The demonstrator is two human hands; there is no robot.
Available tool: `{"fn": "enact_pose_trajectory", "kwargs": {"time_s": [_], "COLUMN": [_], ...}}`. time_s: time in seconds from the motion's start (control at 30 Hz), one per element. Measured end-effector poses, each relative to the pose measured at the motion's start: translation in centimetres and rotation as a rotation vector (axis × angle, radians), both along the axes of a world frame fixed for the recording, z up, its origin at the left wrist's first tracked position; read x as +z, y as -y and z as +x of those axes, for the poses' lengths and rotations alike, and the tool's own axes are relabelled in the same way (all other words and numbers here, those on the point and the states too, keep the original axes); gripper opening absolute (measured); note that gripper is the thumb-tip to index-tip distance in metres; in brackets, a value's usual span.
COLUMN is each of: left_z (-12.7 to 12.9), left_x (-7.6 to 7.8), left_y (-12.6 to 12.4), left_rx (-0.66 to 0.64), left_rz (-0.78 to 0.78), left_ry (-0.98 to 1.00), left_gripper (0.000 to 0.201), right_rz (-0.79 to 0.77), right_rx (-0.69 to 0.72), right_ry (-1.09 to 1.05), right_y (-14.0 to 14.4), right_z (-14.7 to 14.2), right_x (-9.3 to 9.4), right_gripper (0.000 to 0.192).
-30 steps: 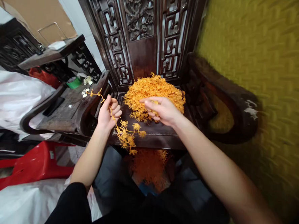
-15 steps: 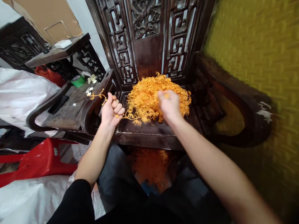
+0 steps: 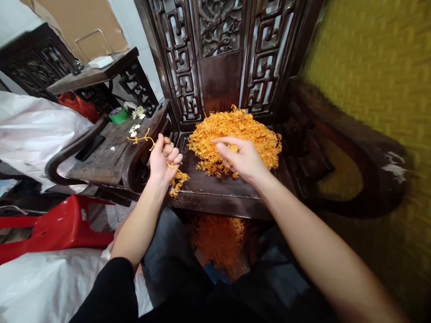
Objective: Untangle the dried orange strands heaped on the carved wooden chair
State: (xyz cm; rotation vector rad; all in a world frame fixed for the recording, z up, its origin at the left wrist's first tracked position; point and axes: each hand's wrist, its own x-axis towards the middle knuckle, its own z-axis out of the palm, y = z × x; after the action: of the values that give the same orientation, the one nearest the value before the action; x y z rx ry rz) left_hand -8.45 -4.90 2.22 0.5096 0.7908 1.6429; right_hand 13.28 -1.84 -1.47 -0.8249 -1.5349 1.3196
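While the person leans over a dark carved wooden chair (image 3: 213, 193), the scene reads so:

Left hand: the left hand (image 3: 163, 159) is curled into a fist around an orange flower sprig (image 3: 176, 178); one end of the sprig pokes out above the fist toward the armrest, the other hangs below it over the front of the seat.

Right hand: the right hand (image 3: 239, 157) has its thumb and fingers pinched on a small orange piece, at the front edge of the heap.

Heap: a pile of orange flower pieces (image 3: 239, 133) lies on the chair seat, against the carved back.

Below the seat: more orange pieces (image 3: 218, 237) show under the chair, blurred.

Left side: a second dark chair (image 3: 99, 154) carries small white blossoms (image 3: 134, 127); a red plastic stool (image 3: 46, 231) and white sacking (image 3: 28, 125) lie nearby.
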Motion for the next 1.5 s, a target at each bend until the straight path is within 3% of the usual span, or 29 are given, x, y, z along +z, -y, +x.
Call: {"fn": "enact_pose_trajectory", "kwargs": {"time_s": [0.13, 0.23, 0.37, 0.47, 0.6, 0.8, 0.93, 1.07, 1.17, 1.33, 1.5], "left_z": [1.8, 2.4, 1.9, 1.4, 1.4, 1.2, 0.5, -0.2, -0.2, 0.6, 0.9], "left_x": [0.3, 0.3, -0.6, -1.5, -2.1, -1.7, -1.8, -1.5, -1.2, -1.1, -1.4], "left_y": [0.4, 0.6, 0.3, 0.1, 0.2, 0.2, -0.3, -0.6, -0.6, -0.1, 0.1], "left_rx": [-0.032, -0.11, -0.205, -0.329, -0.437, -0.268, -0.156, -0.181, -0.19, -0.175, -0.208], "left_rz": [0.082, 0.134, 0.123, 0.0, -0.119, -0.132, -0.077, 0.0, 0.05, 0.074, 0.103], "left_ry": [-0.071, -0.152, -0.374, -0.616, -0.827, -0.744, -0.63, -0.463, -0.391, -0.464, -0.525], "left_gripper": [0.02, 0.019, 0.051, 0.051, 0.045, 0.038, 0.039, 0.041, 0.04, 0.04, 0.04], "right_rz": [0.223, 0.273, 0.082, -0.095, -0.121, -0.228, -0.207, -0.172, -0.138, -0.102, -0.089], "right_rx": [0.089, 0.066, 0.113, 0.15, 0.063, -0.066, -0.057, -0.039, -0.001, 0.185, 0.105], "right_ry": [0.258, 0.307, 0.15, 0.068, 0.049, -0.046, -0.025, 0.06, 0.09, 0.089, 0.011], "right_y": [2.4, 2.5, 1.2, 0.3, -0.1, -0.5, -0.7, -0.6, -0.4, 1.0, 1.7], "right_z": [-3.0, -4.1, -3.2, -2.2, -2.1, -1.5, -0.6, -0.4, -0.8, -2.4, -3.7], "right_x": [-0.4, -1.0, -0.9, -0.8, -1.1, -0.2, 0.5, 0.3, -0.1, -0.3, -0.9], "right_gripper": [0.032, 0.021, 0.03, 0.039, 0.041, 0.053, 0.06, 0.071, 0.067, 0.054, 0.046]}}
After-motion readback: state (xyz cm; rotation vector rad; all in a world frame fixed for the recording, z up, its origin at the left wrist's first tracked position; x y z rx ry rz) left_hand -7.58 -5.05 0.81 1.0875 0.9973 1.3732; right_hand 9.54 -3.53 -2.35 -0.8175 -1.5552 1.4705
